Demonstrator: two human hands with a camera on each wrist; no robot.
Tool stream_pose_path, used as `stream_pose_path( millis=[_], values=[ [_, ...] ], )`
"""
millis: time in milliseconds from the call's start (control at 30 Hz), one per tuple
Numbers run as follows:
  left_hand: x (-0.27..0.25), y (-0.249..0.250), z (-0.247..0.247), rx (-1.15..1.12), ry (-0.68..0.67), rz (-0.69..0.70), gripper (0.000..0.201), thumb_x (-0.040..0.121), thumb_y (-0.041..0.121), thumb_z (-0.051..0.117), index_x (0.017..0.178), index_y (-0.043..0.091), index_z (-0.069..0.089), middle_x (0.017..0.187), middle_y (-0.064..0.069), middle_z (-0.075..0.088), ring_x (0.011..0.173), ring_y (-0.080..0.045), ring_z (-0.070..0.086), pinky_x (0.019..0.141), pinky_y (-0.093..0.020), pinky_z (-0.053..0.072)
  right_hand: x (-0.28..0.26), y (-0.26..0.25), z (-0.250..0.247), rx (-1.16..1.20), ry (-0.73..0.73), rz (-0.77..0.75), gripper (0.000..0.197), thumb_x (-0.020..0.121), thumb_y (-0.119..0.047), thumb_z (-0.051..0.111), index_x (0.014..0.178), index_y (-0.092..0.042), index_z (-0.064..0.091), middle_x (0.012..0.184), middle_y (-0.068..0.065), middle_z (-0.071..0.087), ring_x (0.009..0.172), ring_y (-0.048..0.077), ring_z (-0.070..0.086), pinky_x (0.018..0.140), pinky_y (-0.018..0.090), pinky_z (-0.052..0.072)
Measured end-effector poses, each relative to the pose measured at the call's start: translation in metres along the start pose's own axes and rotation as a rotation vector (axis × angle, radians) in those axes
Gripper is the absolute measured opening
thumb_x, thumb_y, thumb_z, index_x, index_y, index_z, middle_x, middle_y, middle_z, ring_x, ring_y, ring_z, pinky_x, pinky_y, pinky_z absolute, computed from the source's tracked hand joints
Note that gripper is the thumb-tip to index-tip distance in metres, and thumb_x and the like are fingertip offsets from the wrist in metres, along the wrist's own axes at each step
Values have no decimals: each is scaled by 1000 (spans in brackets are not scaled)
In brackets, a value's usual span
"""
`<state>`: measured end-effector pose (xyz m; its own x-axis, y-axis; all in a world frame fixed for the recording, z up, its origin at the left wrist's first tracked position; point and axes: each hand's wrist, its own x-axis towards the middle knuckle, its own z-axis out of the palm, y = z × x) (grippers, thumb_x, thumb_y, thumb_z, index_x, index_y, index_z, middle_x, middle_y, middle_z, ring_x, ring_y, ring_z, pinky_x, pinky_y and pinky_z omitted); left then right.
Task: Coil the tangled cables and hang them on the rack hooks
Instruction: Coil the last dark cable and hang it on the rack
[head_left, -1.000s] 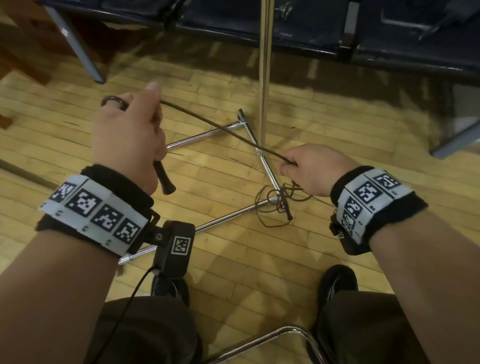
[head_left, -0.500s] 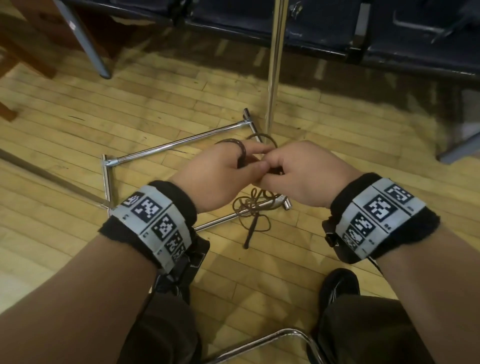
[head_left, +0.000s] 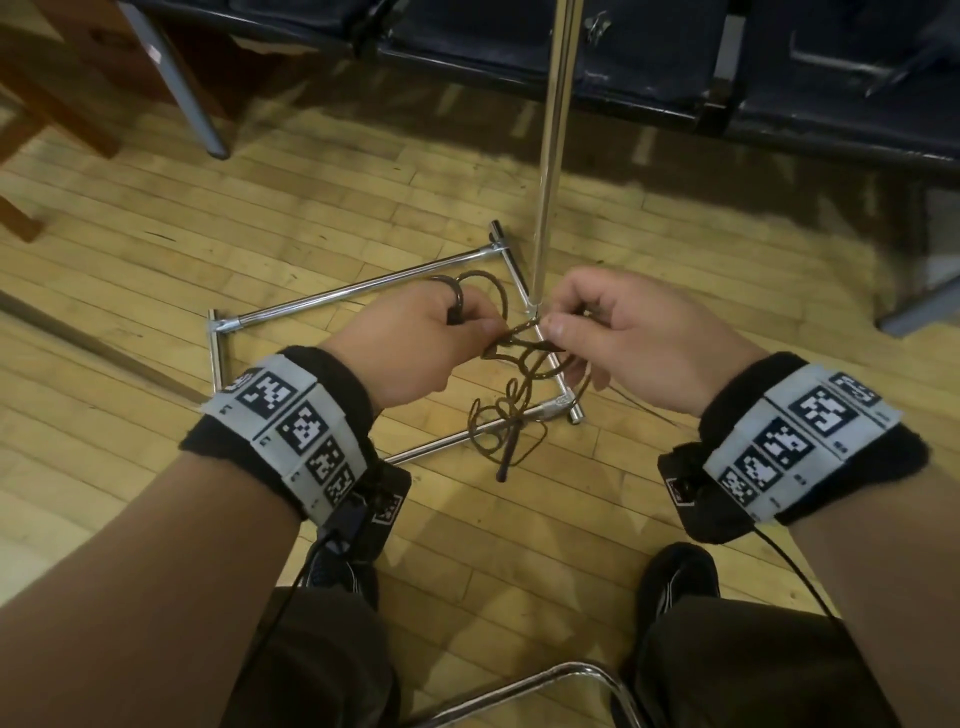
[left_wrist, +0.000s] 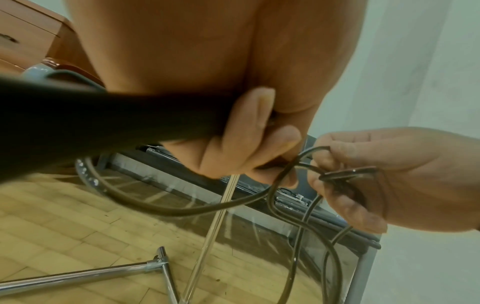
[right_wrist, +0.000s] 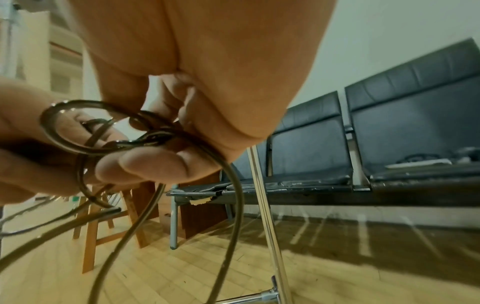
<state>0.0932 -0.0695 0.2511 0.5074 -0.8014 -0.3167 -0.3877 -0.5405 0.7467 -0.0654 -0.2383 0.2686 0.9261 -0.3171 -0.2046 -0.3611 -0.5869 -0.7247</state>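
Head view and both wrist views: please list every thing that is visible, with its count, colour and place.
cable: one, dark brown, held between both hands, the rest tangled on the floor.
rack base: one, chrome tubes, on the floor under the hands.
rack pole: one, chrome, rising from the base.
bench seats: a row, black, behind the rack.
wooden furniture: brown, far left.
floor: light wood planks.
shoes: two, black, at the bottom.
wristbands: two, black with grey marker tags.
left hand: grips cable loops.
right hand: pinches the cable.

A waiting room: linked black seats (right_wrist: 389, 127) on wood floor (head_left: 311, 218).
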Motion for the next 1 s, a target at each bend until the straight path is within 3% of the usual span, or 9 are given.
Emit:
stream_pose_path(
  millis=[200, 300, 367, 467, 567, 700, 833, 900, 1000],
  values=[
    [0, -3, 1, 30, -29, 34, 15, 102, 42, 66, 88, 40, 71, 72, 15, 62, 58, 1, 53, 60, -26, 45, -2, -4, -8, 368, 109, 42, 66, 91, -67, 49, 93, -5, 71, 87, 10, 75, 74, 16, 73, 69, 26, 62],
    [1, -4, 1, 54, -11, 49, 22, 100, 50, 65, 82, 37, 68, 60, 17, 56, 51, 1, 49, 53, -20, 41, -1, -4, -12, 462, 130, 57, 70, 84, -68, 55, 94, 0, 72, 89, 15, 74, 75, 14, 71, 67, 20, 57],
    [2, -6, -1, 14, 30, 23, 28, 102, 51, 63, 82, 34, 71, 51, 20, 52, 44, 2, 45, 43, -13, 36, -1, -2, -13, 428, 94, 41, 66, 80, -64, 63, 93, 0, 73, 91, 19, 74, 79, 22, 70, 74, 28, 61],
    [3, -9, -4, -24, 110, -29, 30, 103, 51, 62, 83, 31, 73, 45, 21, 50, 39, 2, 46, 38, -10, 32, 0, 1, -13, 402, 83, 70, 54, 91, -58, 59, 77, -8, 72, 94, 9, 76, 89, 20, 73, 88, 43, 61],
    [4, -9, -6, -42, 171, -38, 29, 104, 46, 62, 85, 28, 72, 42, 19, 47, 36, 1, 44, 37, -10, 30, 3, 5, -14, 444, 111, 92, 52, 106, -40, 49, 64, -13, 64, 101, -4, 77, 98, 11, 70, 92, 37, 49],
    [0, 0, -7, 58, 106, -5, 20, 106, 44, 60, 92, 36, 71, 47, 28, 53, 42, 8, 50, 37, -7, 32, 2, 6, -19, 354, 126, 210, 20, 98, -14, 56, 93, -17, 75, 105, -12, 74, 110, 13, 61, 90, 33, 42],
    [-7, 17, 7, 187, -77, 58, 17, 105, 46, 60, 90, 46, 67, 64, 43, 55, 58, 18, 53, 47, -4, 37, -3, -7, -14, 151, 46, 78, 49, 95, -10, 54, 135, -37, 61, 138, -19, 57, 122, -8, 50, 85, 14, 34],
    [-7, 22, 11, 212, -109, 77, 23, 105, 46, 60, 83, 47, 65, 67, 37, 59, 60, 12, 55, 49, -8, 38, -4, -17, -9, 131, 20, -34, 59, 90, -16, 54, 140, -47, 54, 137, -33, 53, 123, -22, 43, 89, 12, 34],
    [-5, 24, 16, 161, -90, 115, 31, 105, 37, 60, 74, 41, 61, 64, 15, 59, 55, -1, 52, 57, -22, 40, -4, -24, 1, 156, -39, -47, 60, 88, -21, 61, 136, -56, 51, 128, -32, 61, 118, -16, 54, 91, 19, 47]
  ],
)
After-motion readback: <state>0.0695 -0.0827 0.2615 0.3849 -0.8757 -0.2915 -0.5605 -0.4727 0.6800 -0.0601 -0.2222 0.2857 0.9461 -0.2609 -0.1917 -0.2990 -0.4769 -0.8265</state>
